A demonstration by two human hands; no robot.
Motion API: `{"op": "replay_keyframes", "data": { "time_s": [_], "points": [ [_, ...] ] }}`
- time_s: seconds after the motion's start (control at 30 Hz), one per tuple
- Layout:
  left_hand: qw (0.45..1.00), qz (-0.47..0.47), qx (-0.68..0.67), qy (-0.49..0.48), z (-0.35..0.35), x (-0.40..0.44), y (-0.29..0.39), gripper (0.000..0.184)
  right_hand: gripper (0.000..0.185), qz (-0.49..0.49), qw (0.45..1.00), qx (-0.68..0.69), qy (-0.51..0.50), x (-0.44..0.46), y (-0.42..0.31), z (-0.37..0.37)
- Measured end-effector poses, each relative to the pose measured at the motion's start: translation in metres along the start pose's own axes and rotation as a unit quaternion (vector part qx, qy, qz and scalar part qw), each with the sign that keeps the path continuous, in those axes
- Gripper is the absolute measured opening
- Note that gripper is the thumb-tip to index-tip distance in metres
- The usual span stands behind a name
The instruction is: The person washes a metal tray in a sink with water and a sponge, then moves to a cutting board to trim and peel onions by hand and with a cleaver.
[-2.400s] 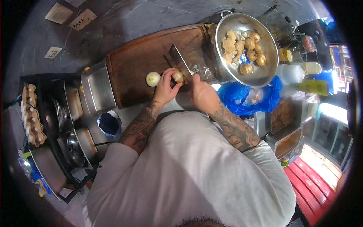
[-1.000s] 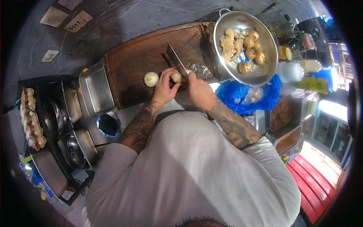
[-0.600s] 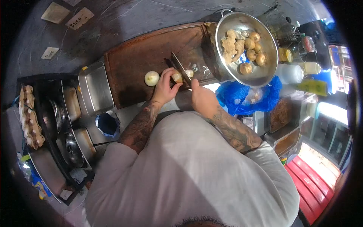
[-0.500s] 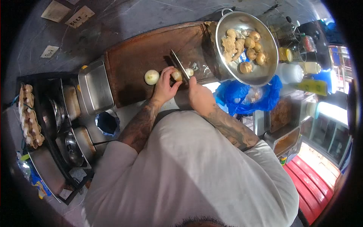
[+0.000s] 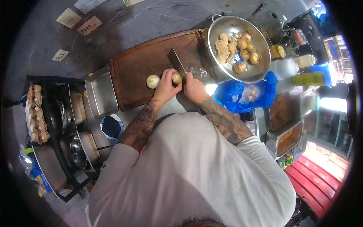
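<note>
My left hand [image 5: 166, 87] is closed around a brown-skinned onion [image 5: 176, 78] over the wooden cutting board [image 5: 130, 75]. In my right hand [image 5: 194, 90] is the handle of a kitchen knife [image 5: 176, 61]. Its broad dark blade points away from me, against or very close to the onion's right side; exact contact cannot be made out. Just left of my left hand sits a pale peeled onion [image 5: 152, 81]. Wet-looking translucent scraps [image 5: 200, 72] lie on the board right of the blade.
A steel bowl [image 5: 266, 56] of onions and ginger stands at the board's right end, with a blue plastic bag [image 5: 227, 96] below it. Left of the board is a steel tray [image 5: 100, 92]. Bottles [image 5: 285, 68] stand at right, an egg carton [image 5: 36, 113] at far left.
The view has shifted slightly. The knife blade has come in closer to the held onion, its flat side showing more. A pale piece right of the blade is now out of sight.
</note>
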State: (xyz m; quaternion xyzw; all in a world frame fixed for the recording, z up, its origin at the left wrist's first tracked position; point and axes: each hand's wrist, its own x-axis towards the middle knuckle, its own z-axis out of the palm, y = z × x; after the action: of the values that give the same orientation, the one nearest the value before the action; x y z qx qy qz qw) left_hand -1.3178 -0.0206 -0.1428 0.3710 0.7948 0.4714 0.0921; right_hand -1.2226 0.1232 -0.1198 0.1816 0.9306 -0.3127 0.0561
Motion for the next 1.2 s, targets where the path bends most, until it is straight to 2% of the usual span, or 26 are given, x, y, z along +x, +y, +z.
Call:
{"op": "replay_keyframes", "data": {
  "time_s": [0.07,0.1,0.17,0.27,0.3,0.37,0.4,0.47,0.5,0.57,0.6,0.67,0.8,0.83,0.87,0.9,0.97,1.0,1.07,1.1,1.13,1.2],
  "points": [
    [0.979,0.007,0.197,-0.050,-0.002,0.009,0.021,0.050,0.024,0.002,1.000,-0.007,0.004,0.002,0.001,0.003],
    [0.979,0.009,0.199,-0.050,-0.004,0.016,0.036,0.050,0.024,0.001,1.000,-0.006,0.008,0.001,0.001,0.001],
    [0.928,-0.037,0.348,-0.126,-0.008,0.025,0.058,0.048,0.024,-0.001,1.000,-0.001,0.004,-0.001,-0.002,-0.001],
    [0.920,-0.064,0.360,-0.138,0.009,0.036,0.024,0.047,0.023,0.010,1.000,0.008,-0.008,0.002,-0.004,-0.004],
    [0.920,-0.063,0.361,-0.137,0.008,0.034,0.020,0.047,0.023,0.009,1.000,0.007,-0.007,0.002,-0.002,-0.004],
    [0.957,-0.063,0.259,-0.114,0.000,0.031,0.016,0.050,0.023,0.000,1.000,0.005,-0.004,0.003,-0.001,-0.003],
    [0.956,-0.061,0.262,-0.115,-0.004,0.027,0.017,0.050,0.023,0.000,1.000,0.008,-0.001,0.003,0.000,-0.004],
    [0.989,-0.078,0.117,-0.038,-0.009,0.018,0.018,0.056,0.025,0.005,1.000,0.022,-0.001,0.002,0.000,-0.005],
    [0.989,-0.075,0.120,-0.041,-0.009,0.018,0.015,0.056,0.025,0.006,1.000,0.024,0.002,0.002,0.001,-0.005],
    [0.994,-0.097,0.041,0.007,-0.005,0.016,0.007,0.063,0.025,0.001,0.999,0.042,0.001,0.002,0.002,-0.006],
    [0.995,-0.095,0.042,0.009,0.000,0.014,-0.001,0.063,0.025,-0.002,0.999,0.041,0.002,0.003,0.004,-0.005],
    [0.995,-0.011,0.071,0.067,0.004,0.016,-0.007,0.065,0.026,-0.007,0.999,0.044,-0.001,0.005,0.006,-0.004],
    [0.992,-0.061,0.098,0.051,0.005,0.013,-0.013,0.060,0.027,0.003,0.999,0.044,0.010,0.004,0.007,-0.004],
    [0.991,-0.115,-0.055,0.038,0.006,0.013,-0.017,0.059,0.028,0.000,0.999,0.045,0.008,0.004,0.007,-0.004],
    [0.964,-0.165,-0.207,0.023,0.005,0.015,-0.014,0.057,0.029,-0.002,0.999,0.045,0.006,0.005,0.009,-0.003],
    [0.965,-0.163,-0.206,0.021,0.003,0.016,-0.011,0.057,0.029,-0.001,0.999,0.046,0.009,0.005,0.012,0.000],
    [0.924,-0.219,-0.312,0.033,-0.001,0.015,-0.005,0.048,0.029,-0.012,0.996,0.086,0.030,0.005,0.016,0.003],
    [0.925,-0.217,-0.311,0.032,-0.001,0.016,-0.003,0.048,0.029,-0.013,0.996,0.086,0.033,0.005,0.017,0.003],
    [0.827,-0.277,-0.476,0.110,-0.002,0.018,-0.001,0.043,0.029,-0.008,0.995,0.093,0.023,0.005,0.018,0.003],
    [0.818,-0.227,-0.516,0.112,-0.003,0.021,-0.002,0.045,0.029,-0.009,0.995,0.093,0.025,0.005,0.018,0.004],
    [0.819,-0.226,-0.516,0.111,-0.005,0.023,-0.003,0.045,0.029,-0.012,0.996,0.089,0.023,0.005,0.018,0.005],
    [0.742,-0.192,-0.640,0.053,-0.021,0.032,0.015,0.052,0.029,-0.019,0.996,0.084,0.022,0.006,0.020,0.011]
  ]
}}
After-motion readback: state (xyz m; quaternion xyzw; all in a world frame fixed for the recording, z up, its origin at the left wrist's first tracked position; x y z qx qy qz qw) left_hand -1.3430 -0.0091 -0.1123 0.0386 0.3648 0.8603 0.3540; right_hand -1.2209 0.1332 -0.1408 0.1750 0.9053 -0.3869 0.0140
